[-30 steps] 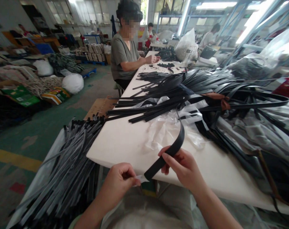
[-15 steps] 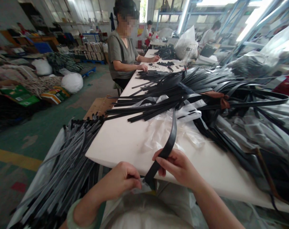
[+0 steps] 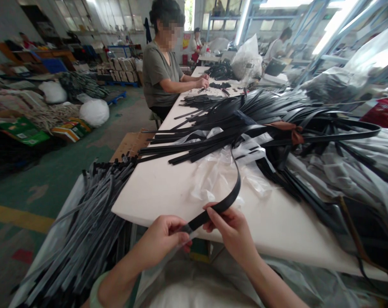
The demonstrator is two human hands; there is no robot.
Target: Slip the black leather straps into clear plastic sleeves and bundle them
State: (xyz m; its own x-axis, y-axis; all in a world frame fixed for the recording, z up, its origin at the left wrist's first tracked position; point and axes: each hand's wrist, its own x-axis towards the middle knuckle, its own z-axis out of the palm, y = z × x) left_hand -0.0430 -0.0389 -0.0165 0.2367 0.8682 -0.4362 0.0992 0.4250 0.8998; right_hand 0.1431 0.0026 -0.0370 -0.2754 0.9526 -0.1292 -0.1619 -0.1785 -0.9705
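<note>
A black strap (image 3: 230, 197) curves down from the pile on the table to my two hands at the near edge. My right hand (image 3: 230, 224) pinches it between thumb and fingers, a short way from its end. The strap's end sits in or against a clear plastic sleeve (image 3: 191, 234); which of the two is hard to tell. Closed on that sleeve at the strap's end is my left hand (image 3: 168, 233). Behind the hands, crumpled clear plastic (image 3: 210, 175) lies on the white table (image 3: 149, 192).
Many black straps (image 3: 261, 111) cover the table, some tied with a brown band (image 3: 297, 136). Left of the table, sleeved straps (image 3: 85, 226) fill a low holder. A co-worker (image 3: 163, 70) sits farther along the table's left side. A stuffed plastic bag (image 3: 248, 57) stands behind.
My left hand has risen to the strap's end with the plastic sleeve. The held strap has swung flatter, bending more sharply to the right. The co-worker's hands have come together.
</note>
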